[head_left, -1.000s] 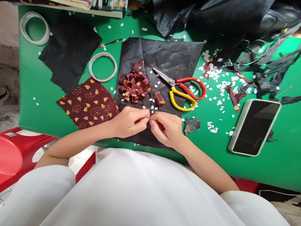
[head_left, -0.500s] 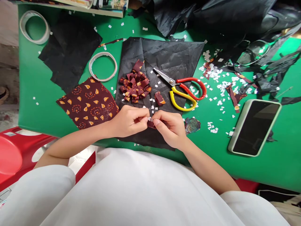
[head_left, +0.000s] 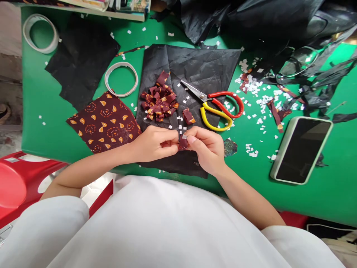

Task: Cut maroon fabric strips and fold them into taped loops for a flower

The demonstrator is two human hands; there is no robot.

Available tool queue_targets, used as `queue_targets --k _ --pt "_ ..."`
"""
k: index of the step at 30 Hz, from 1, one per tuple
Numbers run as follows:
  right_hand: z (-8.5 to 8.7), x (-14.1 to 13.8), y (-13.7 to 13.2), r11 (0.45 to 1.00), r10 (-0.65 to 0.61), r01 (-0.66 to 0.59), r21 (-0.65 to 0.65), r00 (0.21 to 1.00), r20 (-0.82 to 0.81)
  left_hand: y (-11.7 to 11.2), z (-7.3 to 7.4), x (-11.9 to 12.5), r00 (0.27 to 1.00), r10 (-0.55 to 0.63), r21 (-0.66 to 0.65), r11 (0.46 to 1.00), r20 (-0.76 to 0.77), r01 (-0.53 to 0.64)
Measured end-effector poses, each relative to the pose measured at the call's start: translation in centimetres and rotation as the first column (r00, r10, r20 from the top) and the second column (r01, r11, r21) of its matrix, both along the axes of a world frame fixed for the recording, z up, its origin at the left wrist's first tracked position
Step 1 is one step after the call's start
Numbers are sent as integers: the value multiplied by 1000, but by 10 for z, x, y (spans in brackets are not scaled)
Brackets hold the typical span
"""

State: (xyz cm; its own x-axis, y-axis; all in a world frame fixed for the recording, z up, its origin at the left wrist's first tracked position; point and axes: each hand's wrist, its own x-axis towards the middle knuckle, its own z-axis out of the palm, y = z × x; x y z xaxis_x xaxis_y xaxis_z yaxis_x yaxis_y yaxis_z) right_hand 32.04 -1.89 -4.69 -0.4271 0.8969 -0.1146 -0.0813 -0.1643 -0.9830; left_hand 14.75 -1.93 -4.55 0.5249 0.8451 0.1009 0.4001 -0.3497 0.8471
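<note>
Between my two hands is a small maroon fabric piece (head_left: 183, 143) with a white tape bit (head_left: 184, 137) at its upper edge. My left hand (head_left: 160, 143) pinches the piece's left side, its fingers curled. The thumb of my right hand (head_left: 208, 147) presses on the piece by the tape, index finger behind. Just beyond them lies a cluster of folded maroon fabric strips (head_left: 159, 100), with one loose folded piece (head_left: 189, 116) beside it. Scissors (head_left: 213, 104) with one red and one yellow handle rest partly open on the black sheet (head_left: 206, 67) under everything.
A patterned maroon cloth (head_left: 104, 123) and two tape rolls, one nearer (head_left: 121, 79) and one farther (head_left: 40, 33), are on the left. White paper bits (head_left: 252, 86) scatter rightward, near eyeglasses (head_left: 299, 63), a phone (head_left: 302, 150) and black scraps on the green table (head_left: 251, 190).
The maroon piece now shows more fully between my fingers, with the white bit against it. My right hand has shifted slightly to the right.
</note>
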Motion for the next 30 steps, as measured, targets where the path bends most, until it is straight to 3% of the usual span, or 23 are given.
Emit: queue_targets --k 4,8,11,15,20,24,27,30 --pt "0 -1 0 999 -27 28 -29 999 36 -1 -2 -1 999 -34 67 997 -29 36" --pt "0 -2 0 999 -34 35 -16 997 67 -3 -8 -2 999 51 150 987 2 -51" --pt "-1 -3 0 999 -37 38 -17 997 66 -5 -12 -1 991 88 294 949 98 -113" --pt "-2 -3 1 999 -36 38 -25 998 58 -8 -9 -2 996 -16 485 874 88 -29" --pt "-3 -2 2 998 -51 55 -40 995 85 -10 -5 -7 982 -44 394 918 185 -33" --pt "-4 -2 2 998 -44 48 -41 996 81 -7 -7 -12 974 -194 510 853 114 110" --pt "-4 -2 1 998 -57 59 -15 993 103 -5 -6 -13 965 -220 439 888 141 138" --pt "-4 -2 1 995 -93 84 57 978 188 -5 -3 -10 965 -169 338 937 203 93"
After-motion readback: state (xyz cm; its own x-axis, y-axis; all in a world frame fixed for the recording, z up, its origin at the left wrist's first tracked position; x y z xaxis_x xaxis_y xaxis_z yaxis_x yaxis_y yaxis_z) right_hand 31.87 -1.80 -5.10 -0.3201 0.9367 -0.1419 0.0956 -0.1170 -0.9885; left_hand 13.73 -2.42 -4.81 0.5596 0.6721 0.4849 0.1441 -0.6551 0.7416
